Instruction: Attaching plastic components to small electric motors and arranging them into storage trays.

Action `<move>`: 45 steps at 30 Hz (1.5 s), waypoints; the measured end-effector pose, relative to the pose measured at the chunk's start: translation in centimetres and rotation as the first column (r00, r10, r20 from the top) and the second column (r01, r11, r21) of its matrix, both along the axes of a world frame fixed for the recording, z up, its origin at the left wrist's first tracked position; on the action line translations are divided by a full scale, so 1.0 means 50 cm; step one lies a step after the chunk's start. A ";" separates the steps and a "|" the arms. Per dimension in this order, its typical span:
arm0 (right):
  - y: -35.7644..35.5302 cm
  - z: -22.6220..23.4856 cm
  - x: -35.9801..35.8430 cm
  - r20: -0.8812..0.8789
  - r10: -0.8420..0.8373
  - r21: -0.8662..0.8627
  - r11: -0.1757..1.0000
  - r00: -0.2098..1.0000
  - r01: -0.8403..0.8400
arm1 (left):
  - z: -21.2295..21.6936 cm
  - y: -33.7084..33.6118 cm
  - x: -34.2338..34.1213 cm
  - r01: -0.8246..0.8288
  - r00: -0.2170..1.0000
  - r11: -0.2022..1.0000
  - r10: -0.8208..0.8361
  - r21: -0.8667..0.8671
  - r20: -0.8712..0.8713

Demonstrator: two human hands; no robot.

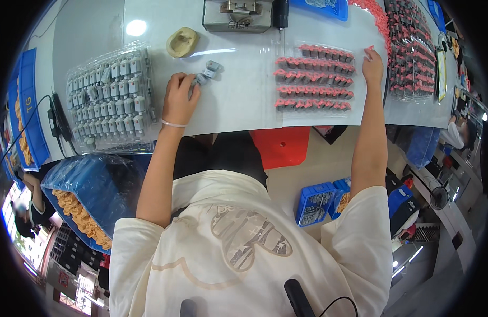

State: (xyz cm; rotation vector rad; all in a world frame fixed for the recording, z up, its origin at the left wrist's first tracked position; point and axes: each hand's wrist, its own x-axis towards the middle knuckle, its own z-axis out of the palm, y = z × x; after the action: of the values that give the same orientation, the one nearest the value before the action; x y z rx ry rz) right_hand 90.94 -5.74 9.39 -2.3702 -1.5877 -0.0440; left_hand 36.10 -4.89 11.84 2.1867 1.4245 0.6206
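Hands well apart on the worktop (238, 105): left hand (180, 98) curled shut around a short string of grey parts (208, 71), fingers closed over one end, the rest sticking out past the fingertips and lying on the white surface; right hand (373, 66) stretched far out, fingertips apparently pinching a single red part (369, 48) just off the far corner of the clear tray of red parts (313, 79). Loose hold on the left as the likeliest trouble: only one end gripped, so the free end could swing, separate and roll toward the tan dish (182, 42) or off the near edge. Could also brush the clear tray of grey parts (109, 100) just beside the wrist and jog its rows out of their pockets. On the right, a reach at full stretch with a tiny piece held by the tips alone: easy to fumble, and easy to drop among the filled rows. Forearm passing along the tray's right side, so a careless pull back might drag it toward the edge. Attention split between two hands far apart, hence neither grip properly watched. Stacked red trays (413, 53) close behind the right hand, another thing to knock.
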 end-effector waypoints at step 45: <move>-0.139 0.387 -0.700 -0.897 0.344 0.323 0.939 0.280 -0.118 | 0.338 -0.107 0.046 0.422 0.461 0.543 0.560 -0.725 0.688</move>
State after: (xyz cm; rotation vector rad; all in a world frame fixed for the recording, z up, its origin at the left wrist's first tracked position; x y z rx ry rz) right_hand 55.95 -12.70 28.74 -1.3631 -1.1325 1.0426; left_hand 38.42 -10.22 28.74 0.6750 0.8495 0.7210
